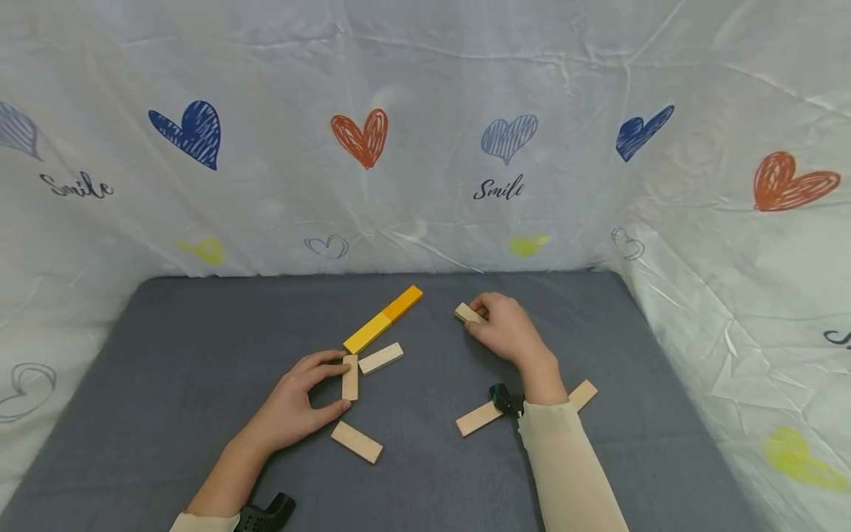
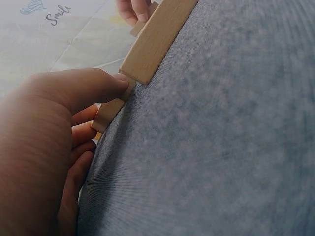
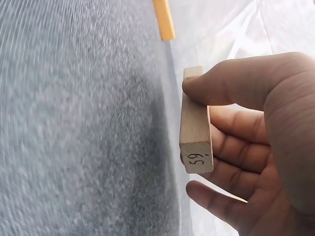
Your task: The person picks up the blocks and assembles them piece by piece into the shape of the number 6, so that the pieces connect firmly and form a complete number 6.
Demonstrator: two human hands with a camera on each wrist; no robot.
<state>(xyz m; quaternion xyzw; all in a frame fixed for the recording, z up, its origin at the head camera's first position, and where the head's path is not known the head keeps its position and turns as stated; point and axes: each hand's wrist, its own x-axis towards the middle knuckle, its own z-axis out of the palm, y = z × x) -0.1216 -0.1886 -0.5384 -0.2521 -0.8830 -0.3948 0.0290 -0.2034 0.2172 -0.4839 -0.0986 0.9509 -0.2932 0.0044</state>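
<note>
My left hand (image 1: 340, 386) pinches a short plain wooden block (image 1: 349, 377) between thumb and fingers on the grey mat (image 1: 199, 332). In the left wrist view the thumb (image 2: 98, 84) lies over that block (image 2: 106, 115), and a second plain block (image 2: 152, 42) lies just beyond it. My right hand (image 1: 477, 319) grips another plain block (image 1: 467, 313) farther back. The right wrist view shows this block (image 3: 196, 125), marked 59 on its end, held between thumb (image 3: 231, 81) and fingers. A long yellow and orange block (image 1: 384, 319) lies between the hands.
Loose plain blocks lie on the mat: one (image 1: 380, 358) beside the left hand, one (image 1: 357, 442) near its thumb, and a long one (image 1: 477, 419) under my right forearm. A white sheet with hearts (image 1: 425, 148) walls the back and both sides.
</note>
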